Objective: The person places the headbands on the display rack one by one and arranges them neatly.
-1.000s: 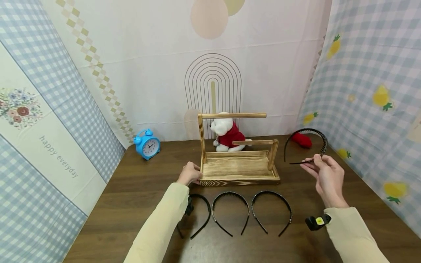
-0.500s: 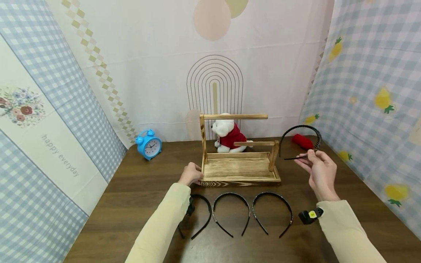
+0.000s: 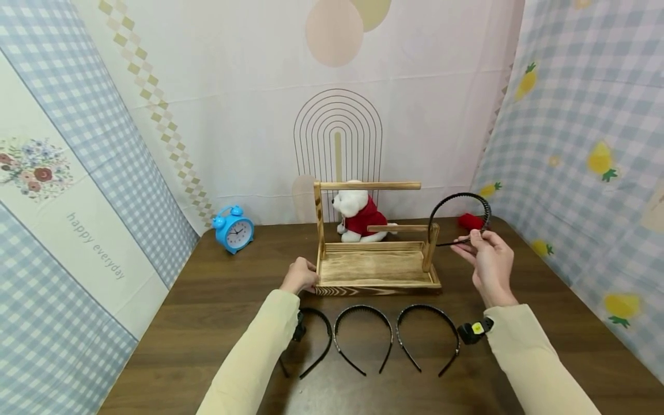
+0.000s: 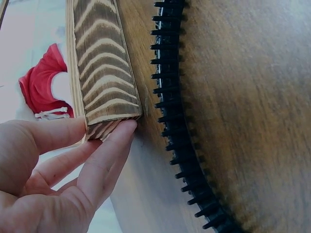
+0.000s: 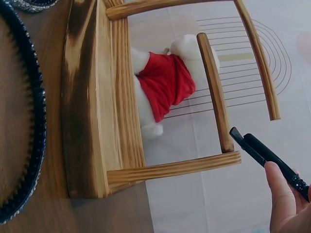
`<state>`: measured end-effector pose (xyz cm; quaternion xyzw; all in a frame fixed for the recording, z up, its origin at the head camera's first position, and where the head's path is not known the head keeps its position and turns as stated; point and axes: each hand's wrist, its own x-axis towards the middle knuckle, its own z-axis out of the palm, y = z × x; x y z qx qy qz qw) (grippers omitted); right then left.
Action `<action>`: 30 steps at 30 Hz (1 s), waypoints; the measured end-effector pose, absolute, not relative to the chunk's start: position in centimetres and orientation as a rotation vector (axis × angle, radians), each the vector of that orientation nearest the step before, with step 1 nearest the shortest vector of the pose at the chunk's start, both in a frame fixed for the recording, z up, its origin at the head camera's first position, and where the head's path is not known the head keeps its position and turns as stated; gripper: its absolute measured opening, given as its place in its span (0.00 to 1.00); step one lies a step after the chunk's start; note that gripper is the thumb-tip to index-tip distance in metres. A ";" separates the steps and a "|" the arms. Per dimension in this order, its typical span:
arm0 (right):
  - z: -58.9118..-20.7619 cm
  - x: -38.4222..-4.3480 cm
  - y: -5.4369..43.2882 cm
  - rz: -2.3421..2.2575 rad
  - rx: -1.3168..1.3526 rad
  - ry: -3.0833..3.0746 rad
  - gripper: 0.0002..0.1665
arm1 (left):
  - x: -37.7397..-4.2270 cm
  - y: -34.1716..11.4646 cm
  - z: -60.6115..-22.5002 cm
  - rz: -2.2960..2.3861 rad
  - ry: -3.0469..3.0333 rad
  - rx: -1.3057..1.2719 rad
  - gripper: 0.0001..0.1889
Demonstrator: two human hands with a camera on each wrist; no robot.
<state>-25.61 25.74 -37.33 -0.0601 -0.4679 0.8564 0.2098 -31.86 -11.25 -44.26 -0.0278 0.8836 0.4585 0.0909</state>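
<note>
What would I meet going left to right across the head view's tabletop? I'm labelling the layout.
Blue alarm clock → left hand → wooden rack → right hand, holding a black headband.

Blue alarm clock, white plush bear, red object

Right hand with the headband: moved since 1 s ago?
Yes. The right hand carried the headband left, toward the wooden rack's short post.
</note>
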 end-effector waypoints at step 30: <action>-35.6 -28.7 21.7 2.263 -0.196 -1.418 0.10 | -31.8 -11.3 -44.3 1.378 2.608 -0.068 0.23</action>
